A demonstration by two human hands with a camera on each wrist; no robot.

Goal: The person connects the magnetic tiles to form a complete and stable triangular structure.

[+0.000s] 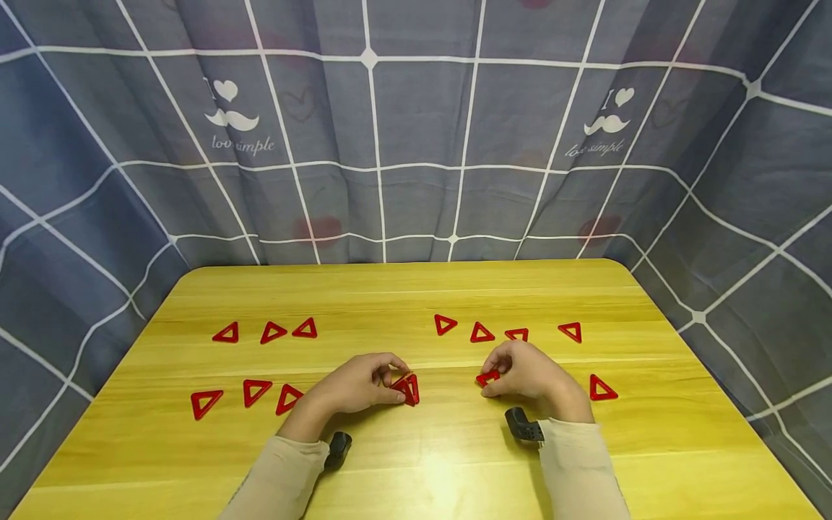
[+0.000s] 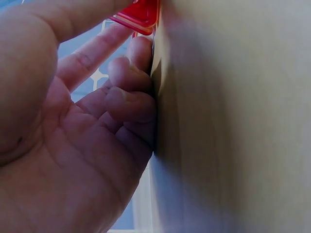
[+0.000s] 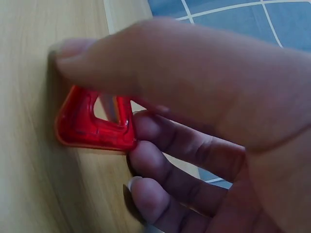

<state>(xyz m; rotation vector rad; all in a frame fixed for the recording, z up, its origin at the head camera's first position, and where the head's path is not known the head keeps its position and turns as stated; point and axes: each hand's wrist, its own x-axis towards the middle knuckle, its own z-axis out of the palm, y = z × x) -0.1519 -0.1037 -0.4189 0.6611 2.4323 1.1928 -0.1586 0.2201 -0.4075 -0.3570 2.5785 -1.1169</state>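
Note:
Near the middle of the table, my left hand (image 1: 351, 384) holds red hollow triangles (image 1: 414, 393) between thumb and fingers, standing tilted with one overlapping another. In the left wrist view a corner of red plastic (image 2: 141, 19) shows at the fingertips, and the other fingers curl close to the tabletop. To the right, my right hand (image 1: 531, 372) pinches a single red triangle (image 3: 80, 126) by its edge. The thumb covers its top in the right wrist view. A gap of bare wood lies between the two hands.
Several red triangles lie scattered at the back left (image 1: 225, 339), front left (image 1: 208, 394) and back right (image 1: 482, 339) of the wooden table (image 1: 416, 469). One more triangle (image 1: 604, 396) lies right of my right hand. A grey checked curtain (image 1: 416, 108) hangs behind and along the sides.

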